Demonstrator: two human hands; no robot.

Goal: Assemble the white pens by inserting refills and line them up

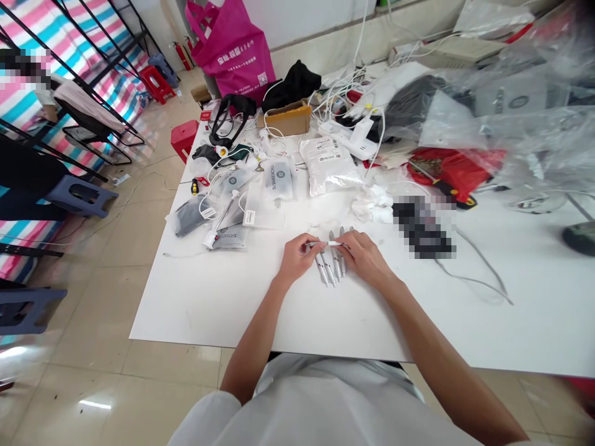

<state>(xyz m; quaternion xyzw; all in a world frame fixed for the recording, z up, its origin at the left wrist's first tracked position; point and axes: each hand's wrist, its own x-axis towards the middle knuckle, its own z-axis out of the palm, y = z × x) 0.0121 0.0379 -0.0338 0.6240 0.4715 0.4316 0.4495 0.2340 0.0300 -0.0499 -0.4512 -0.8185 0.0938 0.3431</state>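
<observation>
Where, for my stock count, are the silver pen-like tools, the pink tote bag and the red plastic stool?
Silver pen-like tools (329, 270), head view, on one barrel.
Pink tote bag (232, 52), head view, on its front panel.
Red plastic stool (153, 80), head view, on its seat.

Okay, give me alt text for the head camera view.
A left hand and right hand hold a slim white item above a row of silver pen-like sticks on a white table. Bagged packets, white cables and a pink bag sit beyond.
</observation>
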